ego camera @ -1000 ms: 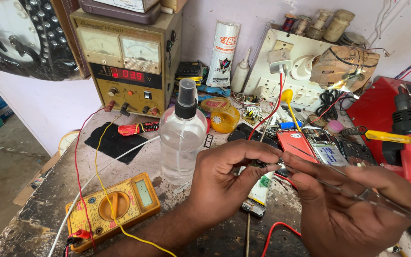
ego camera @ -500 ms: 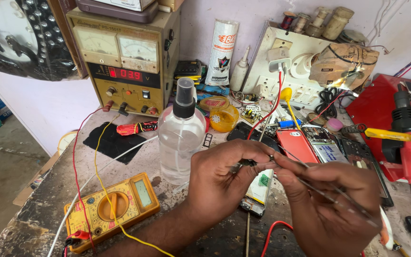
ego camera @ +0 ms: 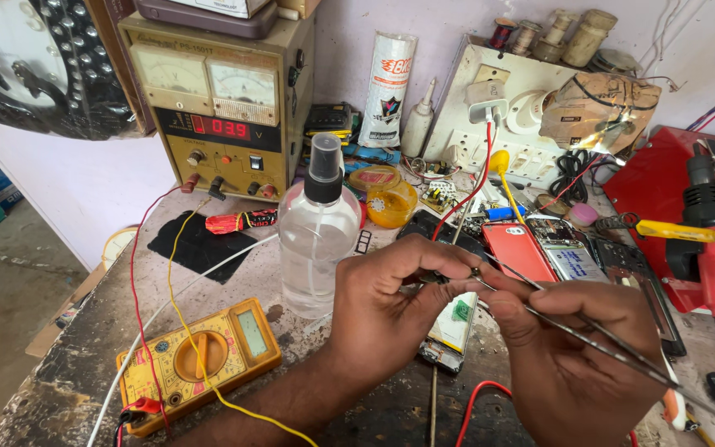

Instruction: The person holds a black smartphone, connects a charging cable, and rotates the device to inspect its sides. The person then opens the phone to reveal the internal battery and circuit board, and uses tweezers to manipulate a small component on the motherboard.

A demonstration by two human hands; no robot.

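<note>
— Fingertips of the left hand are pinched narrowly on a tiny dark part, held just above the opened phone at the near middle of the bench. What is gripped on the right?

— Thin metal tweezers are squeezed in the right hand, their tips brought to the same part; whether it is clamped by them cannot be told.

— How is such a hold best managed, judging by the scene?

— Both wrists are best braced low on the bench and light pressure kept, so the part is not flicked away.

— And what is seen around?

— A clear spray bottle is stood just left, a yellow multimeter lies nearer left, a power supply is set far left, and a red phone lies beyond the hands.
</note>
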